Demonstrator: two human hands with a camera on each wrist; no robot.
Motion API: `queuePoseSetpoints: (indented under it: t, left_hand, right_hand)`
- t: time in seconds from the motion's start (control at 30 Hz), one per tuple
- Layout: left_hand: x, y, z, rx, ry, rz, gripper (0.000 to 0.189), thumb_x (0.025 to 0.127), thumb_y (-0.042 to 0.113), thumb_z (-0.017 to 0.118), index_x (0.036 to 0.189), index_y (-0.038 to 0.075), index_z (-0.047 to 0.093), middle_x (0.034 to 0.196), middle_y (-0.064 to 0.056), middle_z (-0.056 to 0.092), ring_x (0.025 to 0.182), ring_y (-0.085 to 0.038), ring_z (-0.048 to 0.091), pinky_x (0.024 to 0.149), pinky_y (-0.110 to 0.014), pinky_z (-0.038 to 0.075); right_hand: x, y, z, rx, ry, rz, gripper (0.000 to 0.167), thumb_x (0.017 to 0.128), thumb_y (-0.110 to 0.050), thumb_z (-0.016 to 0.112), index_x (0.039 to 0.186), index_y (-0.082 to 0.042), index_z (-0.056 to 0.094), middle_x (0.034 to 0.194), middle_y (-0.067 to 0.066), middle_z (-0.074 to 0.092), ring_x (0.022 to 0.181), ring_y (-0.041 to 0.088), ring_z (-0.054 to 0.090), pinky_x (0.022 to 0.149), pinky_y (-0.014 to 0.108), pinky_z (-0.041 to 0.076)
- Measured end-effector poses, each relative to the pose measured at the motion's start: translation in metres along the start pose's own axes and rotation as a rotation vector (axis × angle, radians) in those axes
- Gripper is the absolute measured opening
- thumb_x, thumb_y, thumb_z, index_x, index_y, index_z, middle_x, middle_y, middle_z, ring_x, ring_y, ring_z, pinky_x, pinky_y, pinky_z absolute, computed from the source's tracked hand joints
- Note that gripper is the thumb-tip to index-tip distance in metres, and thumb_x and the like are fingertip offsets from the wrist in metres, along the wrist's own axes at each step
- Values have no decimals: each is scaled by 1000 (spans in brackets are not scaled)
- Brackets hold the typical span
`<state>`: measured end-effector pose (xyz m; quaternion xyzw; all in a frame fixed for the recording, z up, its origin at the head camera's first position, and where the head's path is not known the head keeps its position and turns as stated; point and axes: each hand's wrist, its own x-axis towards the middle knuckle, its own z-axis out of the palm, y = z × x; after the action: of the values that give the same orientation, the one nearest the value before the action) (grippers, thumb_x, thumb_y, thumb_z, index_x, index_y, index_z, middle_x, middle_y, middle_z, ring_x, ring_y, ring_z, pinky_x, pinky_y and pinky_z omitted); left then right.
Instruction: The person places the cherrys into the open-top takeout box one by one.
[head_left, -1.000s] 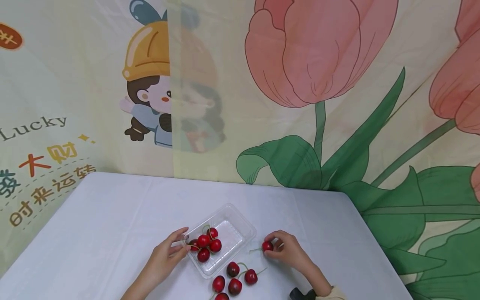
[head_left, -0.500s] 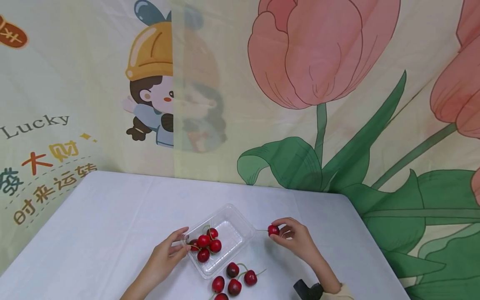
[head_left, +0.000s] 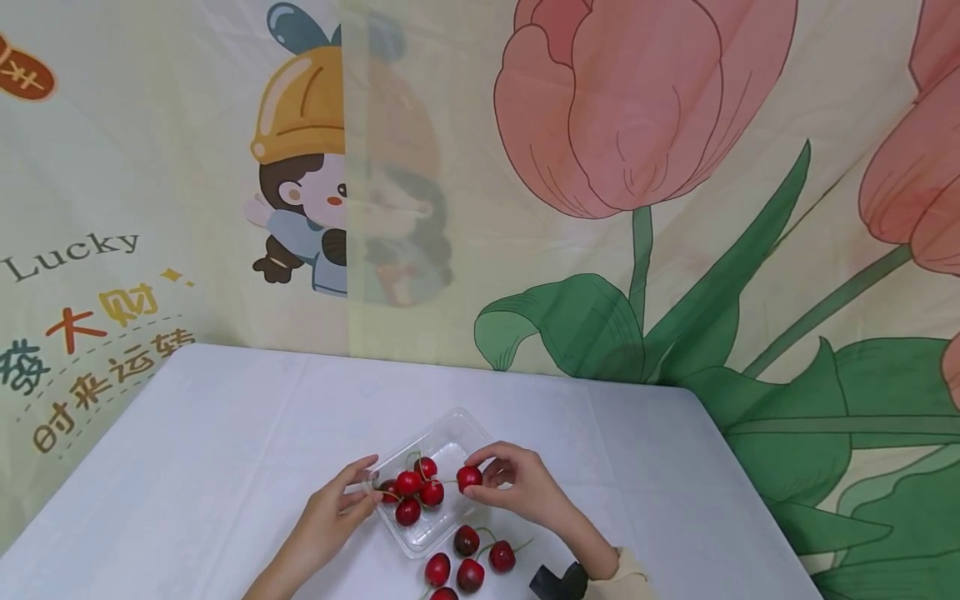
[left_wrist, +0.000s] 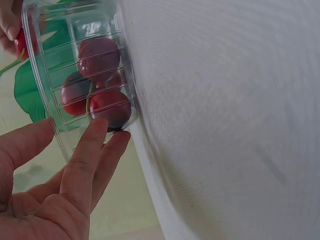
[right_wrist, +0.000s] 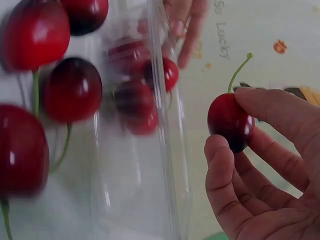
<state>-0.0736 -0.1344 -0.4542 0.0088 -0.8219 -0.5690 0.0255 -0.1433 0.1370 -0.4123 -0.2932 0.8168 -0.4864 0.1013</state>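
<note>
A clear plastic container (head_left: 459,442) stands tilted across the white table, with several red cherries (head_left: 408,482) in its left part. My left hand (head_left: 330,508) rests at its left end; in the left wrist view the fairly straight fingers (left_wrist: 85,162) touch the ribbed wall. Between thumb and fingertips my right hand (head_left: 525,485) pinches one cherry (head_left: 469,478) by its sides, above the container's right side. That cherry's green stem (right_wrist: 237,72) points away from the hand in the right wrist view. Several loose cherries (head_left: 469,575) lie on the table in front of the container.
A white cloth (head_left: 225,467) covers the table. Behind it hangs a printed backdrop (head_left: 420,250) with tulips and a cartoon figure. A black device (head_left: 558,582) sits at my right wrist, next to a beige sleeve (head_left: 622,577).
My right hand first lifts the cherry slightly away and up, then carries it left over the container. The left hand and the container stay in place.
</note>
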Motion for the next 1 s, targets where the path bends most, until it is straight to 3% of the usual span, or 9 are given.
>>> queuePoseSetpoints:
  t: [0.23,0.5,0.8,1.0]
  left_hand:
    - [-1,0,-1,-13,-2,-13,49,89,7,70,135,1,53,121,-24,62,101,-38,67,79,-36,60]
    - [-1,1,-1,-26,1,-10,49,89,6,70,134,1,54,121,-24,62,102,-38,67,81,-35,60]
    - [-1,1,-1,-23,-6,-11,49,89,6,70,135,1,53,122,-25,61,103,-40,66,80,-35,60]
    - [-1,1,-1,-19,-8,-9,49,89,6,70,135,1,53,123,-25,61,103,-40,66,80,-36,60]
  right_hand:
    - [13,-5,29,-25,-104,-11,25,81,-13,80,103,-7,70,92,4,68,73,8,58,63,17,54]
    - [20,-6,42,-92,-180,51,22,81,-12,81,100,-7,71,77,-5,60,58,-1,45,51,12,42]
    - [27,-9,49,-237,-220,40,23,80,-7,81,100,-9,72,86,-7,63,58,0,46,52,12,47]
    - [31,-9,53,-259,-238,52,24,79,-6,81,102,-9,72,93,-6,66,62,2,50,54,13,50]
